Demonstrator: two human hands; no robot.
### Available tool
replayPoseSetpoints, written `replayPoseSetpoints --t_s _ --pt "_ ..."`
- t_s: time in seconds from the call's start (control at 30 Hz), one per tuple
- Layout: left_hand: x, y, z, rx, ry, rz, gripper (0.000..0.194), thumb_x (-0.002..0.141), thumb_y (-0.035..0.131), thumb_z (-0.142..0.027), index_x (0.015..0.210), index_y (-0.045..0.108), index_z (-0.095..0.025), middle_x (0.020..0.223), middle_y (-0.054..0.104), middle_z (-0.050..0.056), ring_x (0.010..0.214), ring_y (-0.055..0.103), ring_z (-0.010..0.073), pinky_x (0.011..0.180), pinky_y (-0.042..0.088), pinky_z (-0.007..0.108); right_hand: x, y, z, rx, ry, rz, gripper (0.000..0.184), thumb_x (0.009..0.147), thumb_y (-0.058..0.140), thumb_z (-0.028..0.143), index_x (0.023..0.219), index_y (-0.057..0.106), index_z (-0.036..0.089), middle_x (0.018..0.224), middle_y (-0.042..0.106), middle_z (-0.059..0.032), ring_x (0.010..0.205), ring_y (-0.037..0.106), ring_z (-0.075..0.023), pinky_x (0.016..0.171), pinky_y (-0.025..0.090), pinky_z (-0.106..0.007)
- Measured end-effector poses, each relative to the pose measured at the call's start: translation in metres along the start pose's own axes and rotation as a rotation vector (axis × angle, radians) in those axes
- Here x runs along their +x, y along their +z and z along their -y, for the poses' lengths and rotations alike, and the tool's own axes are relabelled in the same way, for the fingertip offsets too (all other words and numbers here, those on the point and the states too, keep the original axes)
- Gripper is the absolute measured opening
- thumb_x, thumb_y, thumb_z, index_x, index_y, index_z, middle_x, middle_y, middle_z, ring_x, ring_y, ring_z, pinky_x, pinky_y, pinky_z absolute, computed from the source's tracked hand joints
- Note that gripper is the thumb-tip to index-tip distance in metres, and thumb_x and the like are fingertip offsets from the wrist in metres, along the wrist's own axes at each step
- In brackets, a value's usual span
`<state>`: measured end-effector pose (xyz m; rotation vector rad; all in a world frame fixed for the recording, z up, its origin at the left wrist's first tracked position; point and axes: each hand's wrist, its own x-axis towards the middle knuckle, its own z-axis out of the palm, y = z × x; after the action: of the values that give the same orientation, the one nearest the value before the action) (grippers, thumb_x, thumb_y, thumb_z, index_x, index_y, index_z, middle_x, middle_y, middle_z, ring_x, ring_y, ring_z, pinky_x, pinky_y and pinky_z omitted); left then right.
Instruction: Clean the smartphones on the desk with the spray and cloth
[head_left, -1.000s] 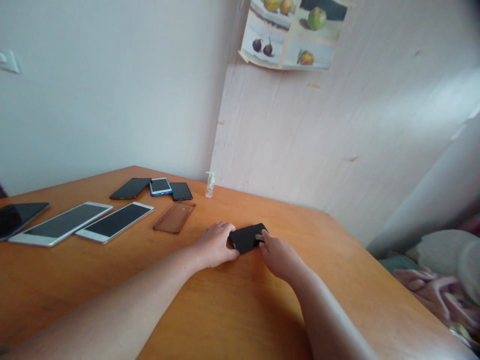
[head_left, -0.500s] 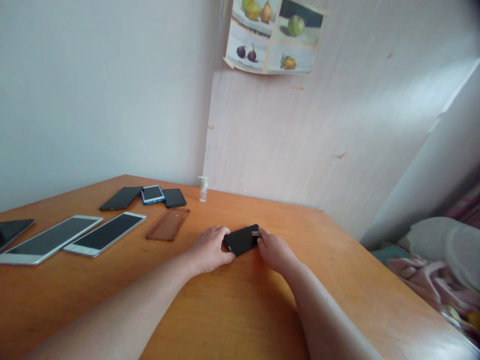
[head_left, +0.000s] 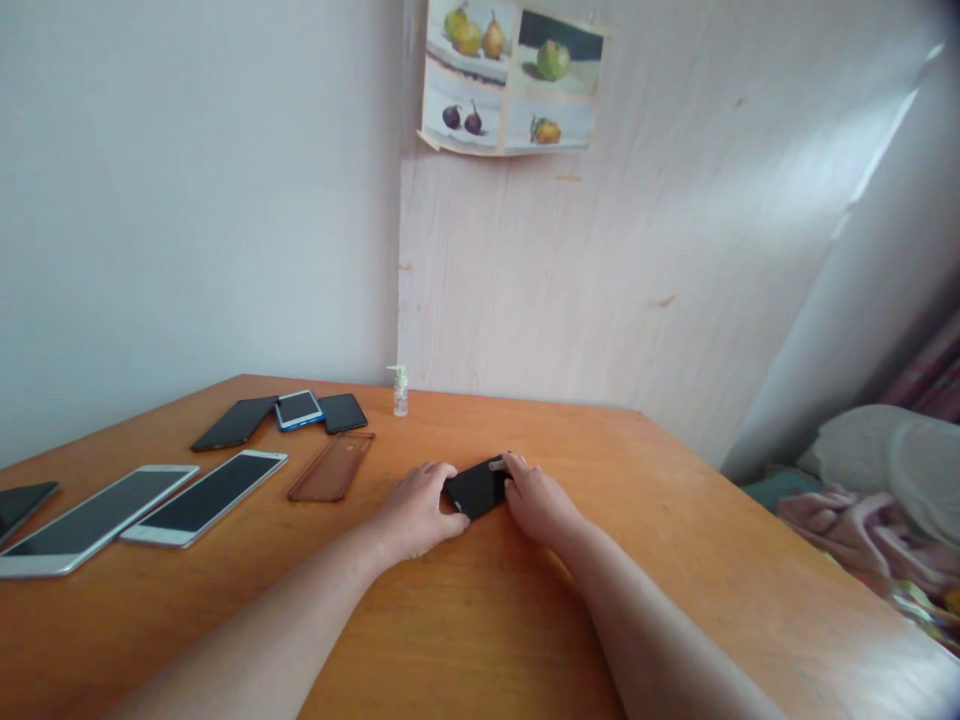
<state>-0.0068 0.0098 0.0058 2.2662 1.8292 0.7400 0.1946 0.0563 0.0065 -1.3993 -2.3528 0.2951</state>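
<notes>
A black phone (head_left: 475,487) lies flat on the wooden table, between my two hands. My left hand (head_left: 420,508) grips its left end, thumb at the near edge and fingers at the far edge. Over the phone's right end, my right hand (head_left: 541,502) is closed with its fingertips on the surface. A small greyish flat piece (head_left: 496,464) pokes out from those fingers across the far right part of the phone; its kind is too small to tell. The phone's right edge is hidden under the right hand.
Left of my hands lies a brown translucent phone case (head_left: 332,468). Farther left are a white phone (head_left: 206,498), a white tablet (head_left: 97,525) and several dark devices. A small pump bottle (head_left: 400,392) stands at the table's back edge. Bunched cloth (head_left: 847,530) lies beyond the right edge.
My right hand has shifted a little left over the phone, with the small greyish piece. My left hand keeps its grip. The view has tilted and turned slightly.
</notes>
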Motion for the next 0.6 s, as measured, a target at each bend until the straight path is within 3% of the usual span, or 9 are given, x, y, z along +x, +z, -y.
replayPoseSetpoints --t_s 0.1,0.3,0.37,0.53,0.6 --pt "0.000 0.000 0.000 -0.018 -0.011 0.003 0.041 0.068 0.070 -0.034 0.106 0.059 -0.022 0.110 0.066 0.007 0.105 0.061 0.0264 0.083 0.047 0.032 0.000 0.001 0.001 0.006 0.001 -0.003 0.052 0.091 0.038 0.015 0.142 0.040 0.013 0.145 0.047 -0.0155 0.135 0.043 -0.0233 0.114 0.025 -0.042" --pt "-0.001 0.003 0.003 -0.077 -0.079 -0.019 0.064 0.068 0.072 -0.033 0.125 0.046 -0.023 0.116 0.066 0.010 0.108 0.062 0.0280 0.087 0.048 0.036 -0.014 0.005 0.040 0.113 -0.374 0.113 0.061 0.088 0.037 0.014 0.148 0.032 0.018 0.150 0.042 -0.0100 0.142 0.032 -0.0201 0.118 0.017 -0.044" --pt "-0.001 0.005 0.004 -0.086 -0.085 -0.024 0.073 0.067 0.072 -0.033 0.131 0.039 -0.022 0.117 0.066 0.011 0.107 0.063 0.0283 0.088 0.048 0.036 -0.009 0.007 0.039 0.105 -0.344 0.122 0.061 0.087 0.037 0.014 0.149 0.031 0.018 0.151 0.041 -0.0095 0.143 0.029 -0.0204 0.118 0.016 -0.047" --pt "0.000 0.009 0.007 -0.091 -0.072 -0.034 0.085 0.066 0.072 -0.039 0.138 0.030 -0.019 0.114 0.065 0.010 0.107 0.063 0.0270 0.092 0.047 0.036 0.011 0.006 0.003 -0.004 -0.022 0.015 0.055 0.091 0.033 0.016 0.146 0.035 0.015 0.149 0.043 -0.0137 0.143 0.030 -0.0220 0.117 0.013 -0.050" --pt "0.000 0.009 0.007 -0.093 -0.070 -0.026 0.087 0.067 0.072 -0.039 0.139 0.029 -0.019 0.114 0.064 0.010 0.107 0.062 0.0267 0.093 0.047 0.036 0.012 0.004 -0.005 -0.012 0.045 -0.017 0.054 0.091 0.031 0.015 0.145 0.035 0.012 0.148 0.043 -0.0174 0.142 0.032 -0.0242 0.116 0.012 -0.053"
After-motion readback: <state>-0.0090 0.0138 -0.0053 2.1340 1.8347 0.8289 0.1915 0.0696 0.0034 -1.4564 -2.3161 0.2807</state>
